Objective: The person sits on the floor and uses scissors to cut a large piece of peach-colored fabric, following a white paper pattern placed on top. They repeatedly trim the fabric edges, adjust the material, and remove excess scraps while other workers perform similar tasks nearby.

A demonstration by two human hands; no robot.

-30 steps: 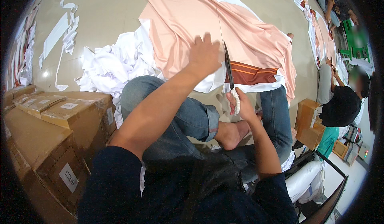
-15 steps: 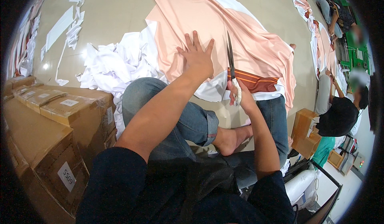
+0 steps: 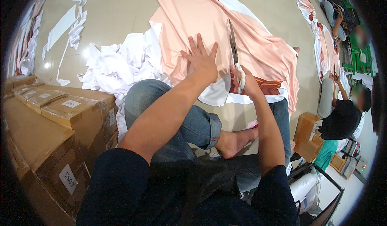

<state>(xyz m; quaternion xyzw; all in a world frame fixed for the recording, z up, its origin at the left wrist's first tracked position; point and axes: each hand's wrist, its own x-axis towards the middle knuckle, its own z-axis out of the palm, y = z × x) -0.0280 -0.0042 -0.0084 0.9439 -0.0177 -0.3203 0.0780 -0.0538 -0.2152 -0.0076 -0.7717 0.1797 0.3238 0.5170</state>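
A large peach fabric (image 3: 193, 14) with white edges and a brown striped panel (image 3: 266, 86) lies spread on the floor before me. My left hand (image 3: 203, 62) presses flat on it, fingers spread. Just to its right, my right hand (image 3: 249, 82) grips a pair of scissors (image 3: 234, 48) by the pale-wrapped handles. Their dark blades point away from me along a slit in the cloth and look nearly closed. Below the slit the near edge is parted, with a white flap on the left and the brown panel on the right.
White cloth (image 3: 121, 64) lies heaped left of the peach fabric. Taped cardboard boxes (image 3: 60, 109) stack up at my left. White scraps (image 3: 60, 30) lie on the tiled floor (image 3: 113, 8). At right, a co-worker (image 3: 342, 117) sits beside an open carton (image 3: 307, 135); another person is farther back.
The scissors and my right hand have moved farther away from me along the cloth, and the slit reaches farther. My left hand stays flat, shifted only slightly in view.
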